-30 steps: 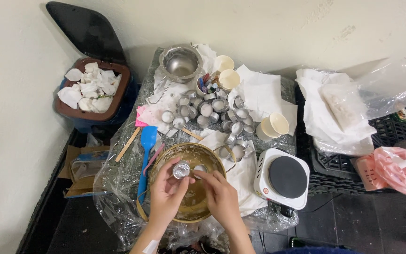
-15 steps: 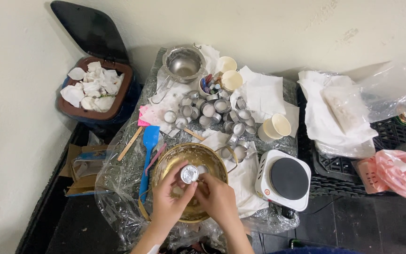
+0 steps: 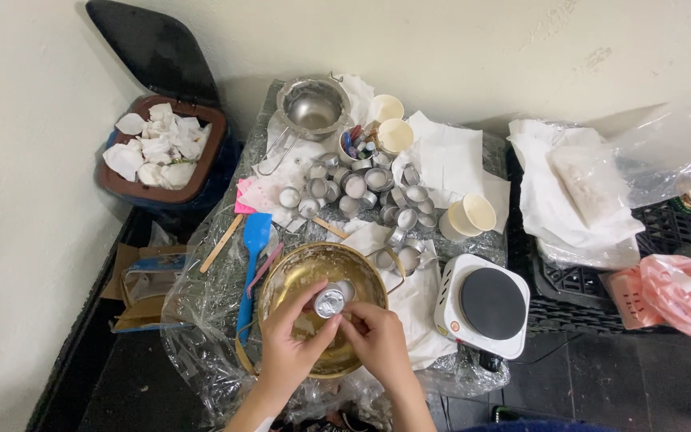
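Pinching a small round silver metal cup between left hand and right hand fingertips, over the brass-coloured bowl, apparently cleaning it; needing steady turning next, with spare cups at twelve o'clock.

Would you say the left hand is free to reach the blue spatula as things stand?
Probably not at once: the left hand holds a small metal cup over the bowl. The blue spatula lies close on its left, with nothing in between.
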